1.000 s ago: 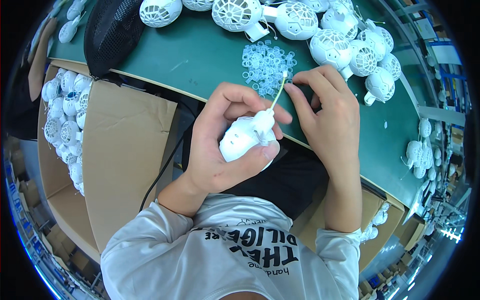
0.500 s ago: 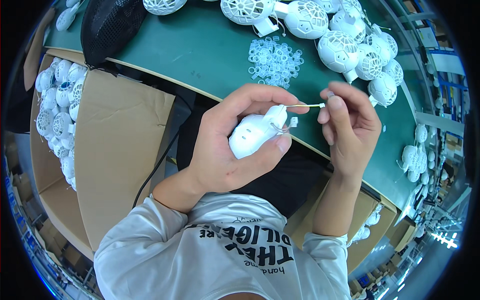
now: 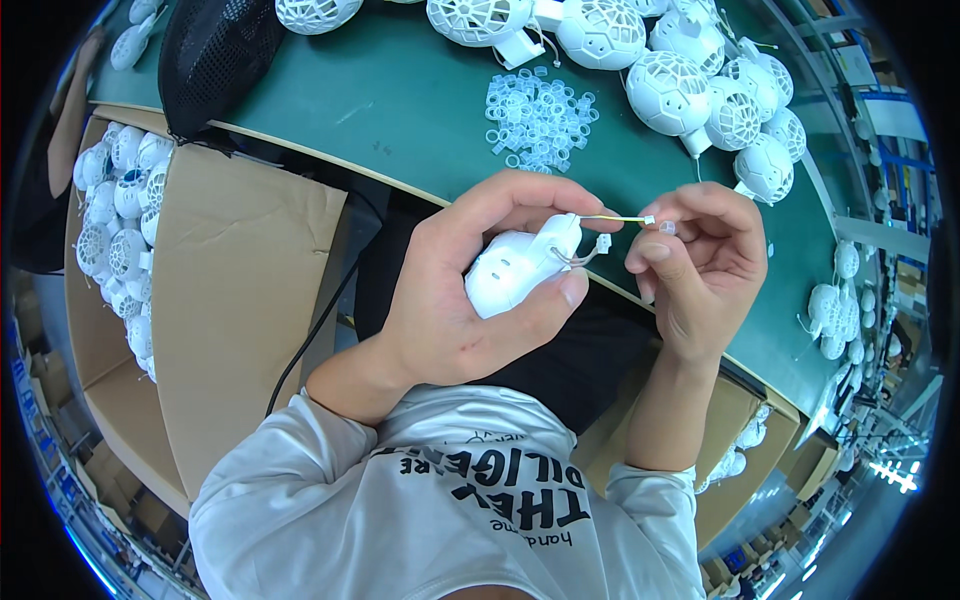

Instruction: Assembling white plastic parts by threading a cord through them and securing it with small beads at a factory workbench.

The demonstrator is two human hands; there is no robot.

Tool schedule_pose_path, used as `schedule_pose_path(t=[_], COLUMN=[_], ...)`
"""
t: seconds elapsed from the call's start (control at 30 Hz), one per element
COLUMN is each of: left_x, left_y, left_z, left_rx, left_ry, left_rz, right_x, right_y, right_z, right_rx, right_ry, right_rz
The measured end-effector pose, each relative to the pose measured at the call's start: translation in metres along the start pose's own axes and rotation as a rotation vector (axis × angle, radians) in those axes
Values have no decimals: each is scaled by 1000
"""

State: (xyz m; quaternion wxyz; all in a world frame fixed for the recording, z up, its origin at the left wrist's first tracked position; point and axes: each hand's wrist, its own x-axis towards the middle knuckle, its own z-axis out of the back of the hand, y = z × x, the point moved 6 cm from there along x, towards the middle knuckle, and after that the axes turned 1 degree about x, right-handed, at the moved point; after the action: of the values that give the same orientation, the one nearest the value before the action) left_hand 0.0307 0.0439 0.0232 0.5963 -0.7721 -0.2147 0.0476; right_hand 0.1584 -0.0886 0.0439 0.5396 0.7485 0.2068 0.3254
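My left hand (image 3: 450,270) is closed round a white rounded plastic housing (image 3: 505,272) with a short neck. From the neck a thin yellow-and-black wire (image 3: 615,218) runs to the right and ends in a small white connector (image 3: 649,220). A second short lead with its own white plug (image 3: 603,243) curls beside the neck, near my left thumb. My right hand (image 3: 705,260) pinches a small clear plastic ring (image 3: 667,228) between thumb and fingers, just right of the wire's connector.
A pile of clear rings (image 3: 540,120) lies on the green tabletop (image 3: 370,130). White openwork ball-shaped housings (image 3: 670,92) crowd the far right. A black mesh bag (image 3: 215,70) rests at far left, above a cardboard box (image 3: 240,300) holding more housings. Someone else's arm (image 3: 75,100) shows at the left edge.
My right hand has shifted slightly right and down, and the clear ring now shows at its fingertips beside the connector. My left hand keeps its hold on the housing.
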Motion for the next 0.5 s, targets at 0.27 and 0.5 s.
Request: schedule_pose_path(t=[0.27,0.5], left_x=[-1,1], left_y=[0,3], left_z=[-2,-3], left_rx=[23,-31], left_ry=[26,136], left_rz=[6,-66], right_x=[-1,4], right_y=[11,26], right_z=[-5,-13], right_rx=[-245,-516], right_ry=[31,197], right_rz=[33,177])
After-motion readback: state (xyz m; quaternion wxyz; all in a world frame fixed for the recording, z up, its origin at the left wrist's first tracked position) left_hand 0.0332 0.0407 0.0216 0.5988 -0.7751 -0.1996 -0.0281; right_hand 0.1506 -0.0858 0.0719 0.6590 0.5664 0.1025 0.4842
